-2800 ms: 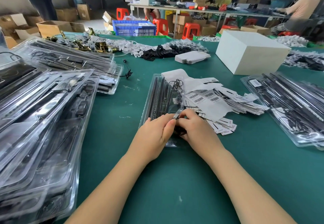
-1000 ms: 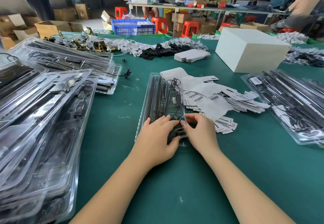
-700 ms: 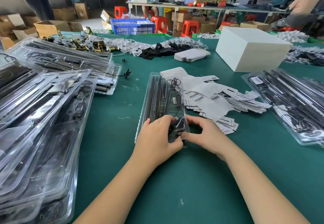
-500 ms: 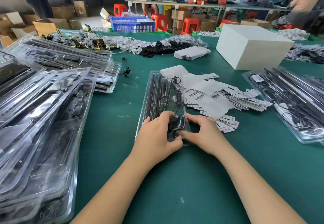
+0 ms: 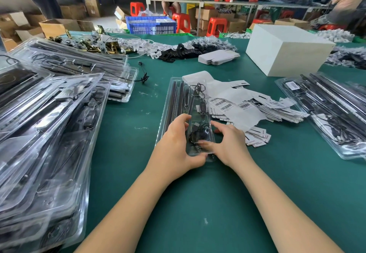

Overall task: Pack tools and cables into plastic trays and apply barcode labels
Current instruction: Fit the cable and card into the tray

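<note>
Plastic tray (image 5: 174, 102) near end: both hands' grip curled round it.

The worktop (image 5: 198, 203) is dark green. The plastic tray (image 5: 168, 112) is clear, with black rods and a black cable (image 5: 198, 134) inside. The barcode labels (image 5: 233, 106) are white with black stripes. The box (image 5: 287, 54) is plain white. Beyond stand a blue crate (image 5: 150, 25) and red stools (image 5: 183, 22).
</note>
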Demonstrator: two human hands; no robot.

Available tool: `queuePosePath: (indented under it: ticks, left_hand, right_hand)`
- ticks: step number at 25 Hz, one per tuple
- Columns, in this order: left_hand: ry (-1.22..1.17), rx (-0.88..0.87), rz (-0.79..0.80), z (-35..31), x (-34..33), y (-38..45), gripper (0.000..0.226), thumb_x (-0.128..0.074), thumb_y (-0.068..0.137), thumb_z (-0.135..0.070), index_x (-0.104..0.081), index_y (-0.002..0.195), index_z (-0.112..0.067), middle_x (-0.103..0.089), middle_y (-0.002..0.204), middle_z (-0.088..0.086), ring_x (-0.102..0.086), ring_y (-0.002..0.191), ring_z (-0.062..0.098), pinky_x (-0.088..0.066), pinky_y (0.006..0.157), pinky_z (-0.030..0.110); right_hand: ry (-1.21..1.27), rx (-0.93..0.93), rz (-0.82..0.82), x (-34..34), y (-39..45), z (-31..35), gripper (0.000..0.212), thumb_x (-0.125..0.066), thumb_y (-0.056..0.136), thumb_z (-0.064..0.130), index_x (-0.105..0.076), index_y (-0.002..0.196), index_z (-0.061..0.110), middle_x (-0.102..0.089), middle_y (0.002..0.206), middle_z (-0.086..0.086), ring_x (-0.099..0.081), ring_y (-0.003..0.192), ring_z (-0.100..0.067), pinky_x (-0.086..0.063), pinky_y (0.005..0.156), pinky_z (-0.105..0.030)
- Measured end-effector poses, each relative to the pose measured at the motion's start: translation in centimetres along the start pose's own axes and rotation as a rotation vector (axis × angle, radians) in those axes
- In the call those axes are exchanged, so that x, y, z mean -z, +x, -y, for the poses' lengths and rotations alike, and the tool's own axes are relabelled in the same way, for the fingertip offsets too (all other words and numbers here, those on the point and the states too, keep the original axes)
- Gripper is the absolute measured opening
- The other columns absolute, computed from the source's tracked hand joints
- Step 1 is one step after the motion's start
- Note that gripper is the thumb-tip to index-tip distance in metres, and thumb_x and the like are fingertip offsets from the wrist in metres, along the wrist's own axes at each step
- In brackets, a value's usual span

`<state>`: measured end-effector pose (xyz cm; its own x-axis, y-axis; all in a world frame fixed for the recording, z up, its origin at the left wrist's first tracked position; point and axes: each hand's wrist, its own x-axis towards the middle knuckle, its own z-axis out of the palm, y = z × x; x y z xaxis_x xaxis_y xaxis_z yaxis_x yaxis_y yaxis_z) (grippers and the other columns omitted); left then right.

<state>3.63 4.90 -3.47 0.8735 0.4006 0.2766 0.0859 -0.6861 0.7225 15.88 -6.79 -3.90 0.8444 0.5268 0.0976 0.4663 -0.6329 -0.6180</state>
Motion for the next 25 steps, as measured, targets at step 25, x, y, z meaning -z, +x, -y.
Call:
queuePosePath:
  ticks: [25]
  left_hand:
    - [0.078,-0.005,0.081,0.11,0.44,0.0,0.079,-0.071,0.066,-0.049,-0.022,0.127,-0.045,-0.051,0.121,-0.019,-0.051,0.112,0.011,-0.041,0.097,0.03]
  right_hand:
    - [-0.064,0.041,0.111,0.11,0.3,-0.88,0.04,-0.057,0.093,0.042,-0.055,0.133,0.038,-0.045,0.119,0.002,-0.031,0.122,-0.025,-0.024,0.096,-0.026]
